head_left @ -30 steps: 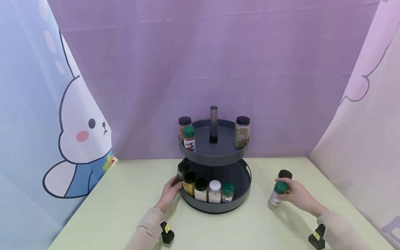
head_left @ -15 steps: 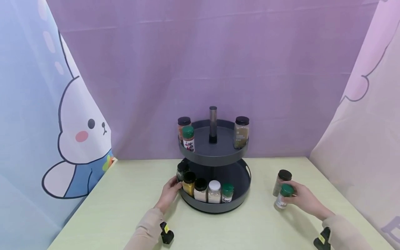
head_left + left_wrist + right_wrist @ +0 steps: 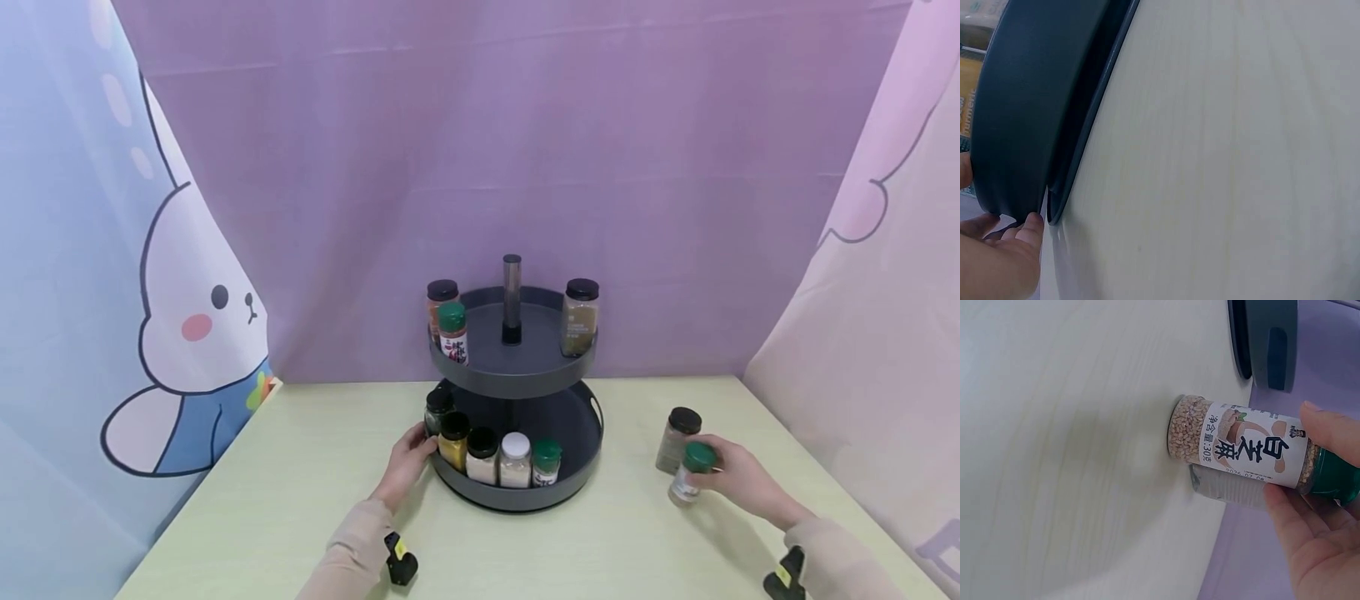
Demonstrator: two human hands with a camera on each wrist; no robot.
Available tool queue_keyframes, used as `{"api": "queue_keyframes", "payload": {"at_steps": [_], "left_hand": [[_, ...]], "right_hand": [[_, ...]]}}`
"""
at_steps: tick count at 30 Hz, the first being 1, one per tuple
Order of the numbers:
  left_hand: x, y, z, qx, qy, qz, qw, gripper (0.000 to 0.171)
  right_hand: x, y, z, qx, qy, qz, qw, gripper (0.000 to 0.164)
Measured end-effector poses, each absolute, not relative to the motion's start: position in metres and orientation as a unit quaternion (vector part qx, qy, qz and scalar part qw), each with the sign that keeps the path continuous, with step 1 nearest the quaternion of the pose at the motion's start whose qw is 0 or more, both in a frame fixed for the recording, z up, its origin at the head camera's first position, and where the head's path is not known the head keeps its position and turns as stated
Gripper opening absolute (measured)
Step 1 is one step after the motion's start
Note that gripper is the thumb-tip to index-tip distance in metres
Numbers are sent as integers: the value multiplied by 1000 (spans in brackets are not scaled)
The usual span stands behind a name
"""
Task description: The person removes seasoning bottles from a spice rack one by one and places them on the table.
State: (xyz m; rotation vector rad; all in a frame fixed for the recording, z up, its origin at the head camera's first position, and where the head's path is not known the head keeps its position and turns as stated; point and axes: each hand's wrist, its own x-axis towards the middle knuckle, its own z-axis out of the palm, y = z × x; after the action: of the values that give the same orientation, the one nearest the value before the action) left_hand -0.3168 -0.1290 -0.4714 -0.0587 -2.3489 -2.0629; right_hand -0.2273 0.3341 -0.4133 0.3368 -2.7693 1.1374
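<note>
My left hand (image 3: 407, 462) grips the side wall of the lower tray (image 3: 517, 500) of a dark grey two-tier turntable. In the left wrist view its thumb lies over the rim and fingertips (image 3: 1034, 225) touch the wall by a cutout. To the right, my right hand (image 3: 738, 477) pinches a green-capped sesame jar (image 3: 1247, 444) near its cap, between thumb and fingers. The jar is slightly tilted; whether its base touches the table I cannot tell. Right behind it stands a black-capped jar (image 3: 671, 450), partly hidden by the sesame jar in the right wrist view.
Several spice jars line the lower tray's front left, among them a yellow jar (image 3: 453, 450) and a white-capped jar (image 3: 515, 467). On the upper tray (image 3: 510, 383) stand a red-labelled jar (image 3: 453, 342), another behind it, and a tall brown jar (image 3: 580, 325). A purple curtain (image 3: 510, 150) hangs behind.
My right hand has moved right with the sesame jar, from in front of the black-capped jar to its front right. The left hand stays on the tray.
</note>
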Motion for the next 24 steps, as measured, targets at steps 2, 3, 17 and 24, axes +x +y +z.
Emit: {"api": "queue_keyframes", "payload": {"at_steps": [2,3,17,24], "left_hand": [[-317,-129,-472,-18,-750,-661,6,57],[-317,-129,-472,-20,-751,-660,7,56],[-315,-128,-470,-27,-751,-660,10,56],[-314,-127,-469,-28,-746,-665,13,54]], "right_hand": [[-227,335,-413,111,-918,376,67,60],[-227,336,-413,111,-918,375,70,59],[-222,339,-414,106,-917,377,77,60],[-224,340,-415,103,-917,379,67,62]]}}
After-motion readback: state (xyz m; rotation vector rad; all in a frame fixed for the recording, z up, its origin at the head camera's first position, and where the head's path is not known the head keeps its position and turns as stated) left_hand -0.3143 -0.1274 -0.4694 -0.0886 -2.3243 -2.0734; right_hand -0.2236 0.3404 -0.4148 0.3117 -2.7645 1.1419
